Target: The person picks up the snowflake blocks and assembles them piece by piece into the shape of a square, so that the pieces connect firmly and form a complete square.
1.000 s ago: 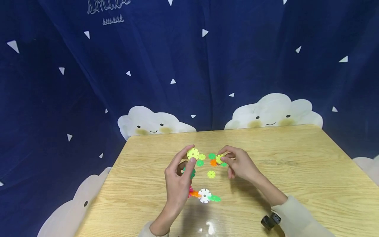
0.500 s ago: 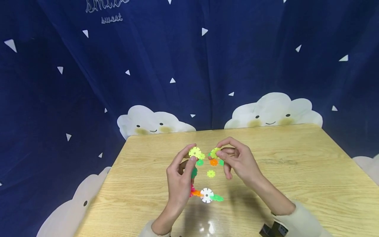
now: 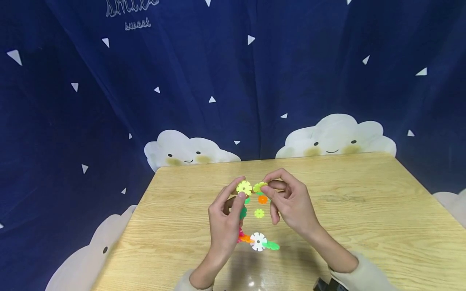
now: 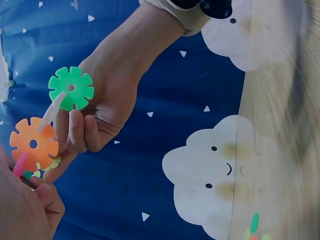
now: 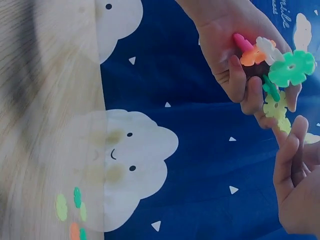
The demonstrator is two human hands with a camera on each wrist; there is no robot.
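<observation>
Mid-frame, the left hand (image 3: 224, 221) pinched a yellow notched plastic disc (image 3: 244, 186), the right hand (image 3: 294, 203) a tilted yellow-green notched disc (image 3: 259, 187); pushing askew might have bent their slots.

Pink disc (image 3: 240, 235) partly hidden, upper lettering (image 3: 132, 6) cut off

Two words can be read, both in pale outlined script on the dark blue curtain (image 3: 204, 60). The larger, "smile" (image 3: 132, 6), stands at the upper left of the head view, the tops of its letters cut off by the upper edge. Below it, in smaller letters, is "sweet" (image 3: 137, 24), shown whole. In the right wrist view, sideways lettering (image 5: 285, 13) at the upper right reads "mile"; the smaller word beside it is cropped and blurred.
</observation>
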